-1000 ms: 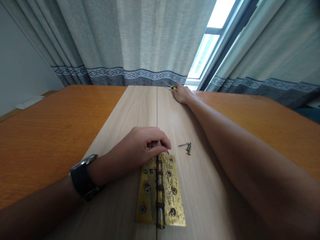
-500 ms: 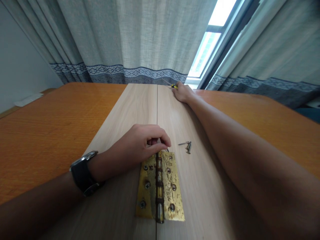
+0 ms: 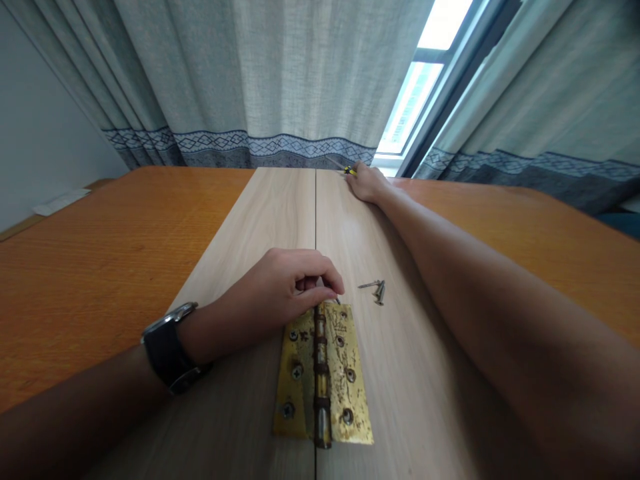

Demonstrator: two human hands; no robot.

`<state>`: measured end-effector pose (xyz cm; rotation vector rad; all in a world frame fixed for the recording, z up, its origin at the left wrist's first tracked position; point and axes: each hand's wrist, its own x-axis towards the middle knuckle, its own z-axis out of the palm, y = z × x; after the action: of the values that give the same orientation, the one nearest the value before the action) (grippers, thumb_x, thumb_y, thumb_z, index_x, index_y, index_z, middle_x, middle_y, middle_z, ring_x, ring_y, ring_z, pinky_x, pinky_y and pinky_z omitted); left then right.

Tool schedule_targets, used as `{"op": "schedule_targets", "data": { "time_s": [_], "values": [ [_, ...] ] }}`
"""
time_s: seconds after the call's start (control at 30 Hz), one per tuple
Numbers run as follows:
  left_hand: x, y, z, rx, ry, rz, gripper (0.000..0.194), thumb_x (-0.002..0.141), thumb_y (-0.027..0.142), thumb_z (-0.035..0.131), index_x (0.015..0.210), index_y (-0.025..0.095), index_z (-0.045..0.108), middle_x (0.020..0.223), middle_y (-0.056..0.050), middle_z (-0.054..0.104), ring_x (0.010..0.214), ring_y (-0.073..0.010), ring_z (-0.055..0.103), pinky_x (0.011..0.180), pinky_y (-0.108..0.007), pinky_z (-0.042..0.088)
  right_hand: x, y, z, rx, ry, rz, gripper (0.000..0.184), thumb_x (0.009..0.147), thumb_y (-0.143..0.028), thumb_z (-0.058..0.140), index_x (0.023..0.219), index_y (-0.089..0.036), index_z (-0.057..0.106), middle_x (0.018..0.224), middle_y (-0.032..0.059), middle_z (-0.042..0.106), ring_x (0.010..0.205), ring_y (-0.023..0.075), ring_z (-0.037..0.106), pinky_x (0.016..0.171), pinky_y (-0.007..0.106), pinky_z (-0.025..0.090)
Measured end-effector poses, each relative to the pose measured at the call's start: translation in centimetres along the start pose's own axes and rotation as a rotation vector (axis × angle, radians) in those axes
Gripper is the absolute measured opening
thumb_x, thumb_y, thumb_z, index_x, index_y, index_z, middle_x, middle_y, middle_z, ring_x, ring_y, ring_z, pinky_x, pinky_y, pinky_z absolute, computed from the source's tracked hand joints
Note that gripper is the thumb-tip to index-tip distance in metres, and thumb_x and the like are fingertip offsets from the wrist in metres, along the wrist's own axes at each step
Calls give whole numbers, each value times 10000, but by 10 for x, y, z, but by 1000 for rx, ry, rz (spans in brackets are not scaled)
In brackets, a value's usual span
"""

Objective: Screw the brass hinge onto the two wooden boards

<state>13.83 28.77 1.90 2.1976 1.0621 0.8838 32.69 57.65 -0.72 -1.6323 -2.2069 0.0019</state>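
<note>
A worn brass hinge [image 3: 323, 373] lies across the seam of two pale wooden boards [image 3: 280, 220], with screws in its holes. My left hand [image 3: 285, 283], a watch on its wrist, rests curled on the hinge's far end, fingertips pinched over the pin's top; what they pinch is hidden. My right arm stretches far across the right board. My right hand [image 3: 365, 183] lies at the boards' far edge, closed around a yellow-and-black screwdriver [image 3: 345, 168] whose shaft points left. Loose screws [image 3: 375, 290] lie just right of my left hand.
The boards lie on an orange wooden table [image 3: 110, 247]. Grey curtains [image 3: 260, 80] with a patterned hem hang behind the table, and a window gap [image 3: 425, 80] shows at the right. A white flat thing [image 3: 60, 200] lies at the far left edge.
Hardly anything has moved. The view has shifted slightly, so the hinge sits a little higher in the picture; both hands keep their places.
</note>
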Motion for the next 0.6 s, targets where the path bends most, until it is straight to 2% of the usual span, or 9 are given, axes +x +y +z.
{"op": "schedule_targets", "data": {
  "time_s": [0.6],
  "values": [
    [-1, 0, 0, -4, -2, -27, 107, 857, 92, 652, 814, 167, 715, 778, 17, 688, 683, -94, 589, 632, -205, 442, -4, 2, -1, -16, 2, -29, 412, 965, -381, 443, 1248, -93, 523, 1260, 248, 637, 1190, 377, 574, 994, 495, 450]
  ]
}}
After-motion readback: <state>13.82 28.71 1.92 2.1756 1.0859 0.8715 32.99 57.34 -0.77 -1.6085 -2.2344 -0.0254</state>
